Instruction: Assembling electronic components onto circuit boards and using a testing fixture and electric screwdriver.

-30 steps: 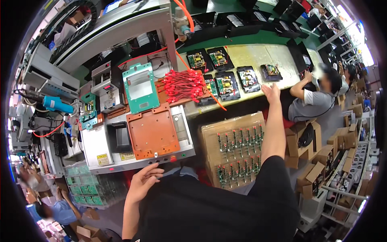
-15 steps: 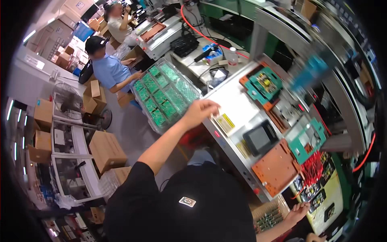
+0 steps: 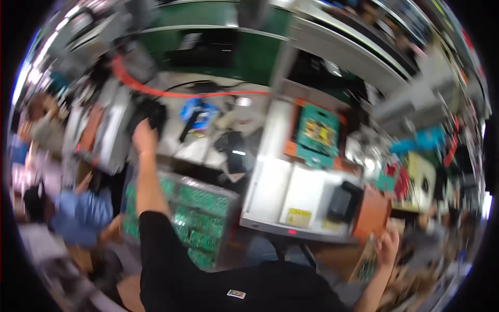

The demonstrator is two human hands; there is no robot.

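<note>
My left arm is stretched out forward, and my left hand is over the bench at a heap of black parts. Motion blur smears its fingers, so I cannot make out a grip. Below that forearm lies a clear tray of green circuit boards. My right hand is raised at the front right corner of the white machine bed, close to an orange-brown plate. Its fingers are bent loosely and apart, with nothing visible in them. A black box-like device rests left of that plate.
A green fixture with a board sits on the white machine bed. A dark device and a blue packet lie on the bench. A red-orange hose crosses behind. A person in blue is beside the tray.
The view has swung leftward and blurred. My left hand has gone from the machine bed's near edge to the black parts on the bench. My right hand is now by the orange-brown plate.
</note>
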